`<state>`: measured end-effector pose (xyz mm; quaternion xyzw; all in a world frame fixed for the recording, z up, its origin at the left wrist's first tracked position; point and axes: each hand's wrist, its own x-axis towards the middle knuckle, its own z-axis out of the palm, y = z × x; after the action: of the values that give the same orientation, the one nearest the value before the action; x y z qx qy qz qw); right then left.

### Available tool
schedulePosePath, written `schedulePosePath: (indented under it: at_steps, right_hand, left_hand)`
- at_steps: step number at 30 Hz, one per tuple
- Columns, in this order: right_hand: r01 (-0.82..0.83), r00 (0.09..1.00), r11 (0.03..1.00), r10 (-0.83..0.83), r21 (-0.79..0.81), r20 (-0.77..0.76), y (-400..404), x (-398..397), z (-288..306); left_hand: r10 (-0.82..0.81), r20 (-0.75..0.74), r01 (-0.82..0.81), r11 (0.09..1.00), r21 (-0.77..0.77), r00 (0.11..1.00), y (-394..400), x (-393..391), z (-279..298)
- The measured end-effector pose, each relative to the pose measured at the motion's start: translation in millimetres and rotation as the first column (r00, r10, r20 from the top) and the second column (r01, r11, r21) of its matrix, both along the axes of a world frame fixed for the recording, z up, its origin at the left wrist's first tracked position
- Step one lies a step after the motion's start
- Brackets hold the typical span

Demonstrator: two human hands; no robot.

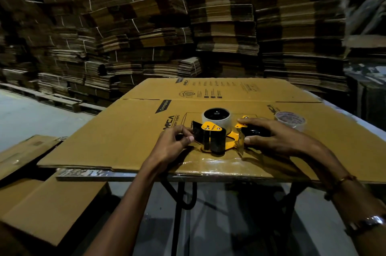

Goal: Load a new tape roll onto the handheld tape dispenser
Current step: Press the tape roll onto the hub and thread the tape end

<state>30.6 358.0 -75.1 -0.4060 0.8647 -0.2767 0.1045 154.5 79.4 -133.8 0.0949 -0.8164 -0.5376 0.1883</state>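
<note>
A yellow and black handheld tape dispenser (217, 138) lies on its side on a flattened cardboard sheet (125, 136). A clear tape roll (216, 121) sits on the dispenser's hub. My left hand (175, 143) pinches the black flap at the dispenser's front end. My right hand (269, 136) grips the black handle. A second clear tape roll (290, 120) lies on the cardboard just beyond my right hand.
The cardboard sheet covers a small table on a black metal frame (179, 199). Flat cartons (48, 199) lie low at the left. Tall stacks of flattened boxes (208, 26) wall the back.
</note>
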Motion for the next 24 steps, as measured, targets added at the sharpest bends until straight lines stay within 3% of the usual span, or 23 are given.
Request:
schedulePosePath:
  at_steps: [5,8,11,13,15,18,24]
  right_hand:
    - [0.064,0.997,0.996,-0.066,-0.056,-0.035,-6.8,4.9,1.3]
    - [0.195,0.963,0.981,-0.194,-0.008,-0.188,-21.1,14.5,-6.1]
    - [0.346,0.871,0.937,-0.307,0.036,-0.384,-35.8,18.3,-20.7]
    - [0.372,0.849,0.927,-0.321,0.043,-0.42,-40.2,14.3,-26.5]
    - [0.326,0.883,0.945,-0.292,0.034,-0.367,-38.9,10.1,-20.8]
    - [0.221,0.956,0.965,-0.185,0.142,-0.228,-31.8,0.8,-4.9]
    - [0.139,0.987,0.942,-0.107,0.306,-0.118,-27.4,-22.9,2.1]
  left_hand:
    - [-0.006,-0.009,0.006,1.0,-0.014,1.0,-2.9,-2.1,-2.2]
    - [0.001,-0.009,-0.001,1.0,-0.001,1.0,-5.1,-5.6,-3.0]
    - [-0.01,-0.017,0.01,1.0,0.022,1.0,-6.6,-7.5,-3.1]
    - [-0.017,-0.022,0.018,0.999,0.037,1.0,-7.9,-8.3,-3.8]
    - [-0.024,-0.028,0.026,0.999,0.046,0.999,-8.6,-8.8,-3.7]
    - [-0.046,-0.028,0.048,0.994,0.094,0.999,-8.8,-9.5,-3.0]
    - [-0.068,-0.029,0.072,0.982,0.172,0.997,-14.7,-12.6,-5.5]
